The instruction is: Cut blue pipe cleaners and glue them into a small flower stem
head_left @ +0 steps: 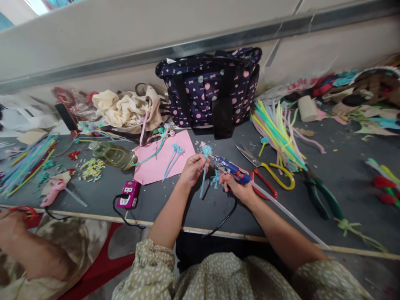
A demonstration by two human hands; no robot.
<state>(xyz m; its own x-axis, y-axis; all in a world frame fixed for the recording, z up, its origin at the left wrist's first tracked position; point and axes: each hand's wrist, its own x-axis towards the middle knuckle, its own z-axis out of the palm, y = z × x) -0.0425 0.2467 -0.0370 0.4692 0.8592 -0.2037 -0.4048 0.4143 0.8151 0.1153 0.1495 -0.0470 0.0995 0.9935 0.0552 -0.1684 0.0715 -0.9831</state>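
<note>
My left hand [192, 168] is closed in a pinch on a light blue pipe-cleaner flower [204, 166], holding it upright by its stem over the grey table [350, 175]. My right hand [239, 187] grips a blue glue gun [229, 167], whose nozzle points at the flower's fluffy head. A clear glue stick [287, 214] juts out of the gun's back along my right forearm. The gun's black cord [223, 221] loops over the table's front edge. Two finished blue flowers [173, 158] lie on a pink sheet of paper [162, 160].
Red-handled scissors [259, 171], green pliers [321, 198] and a bundle of coloured pipe cleaners [278, 133] lie to the right. A polka-dot bag [212, 89], a glass bottle [114, 155] and a pink plug adapter [128, 194] are nearby. Another person's arm [28, 246] is at lower left.
</note>
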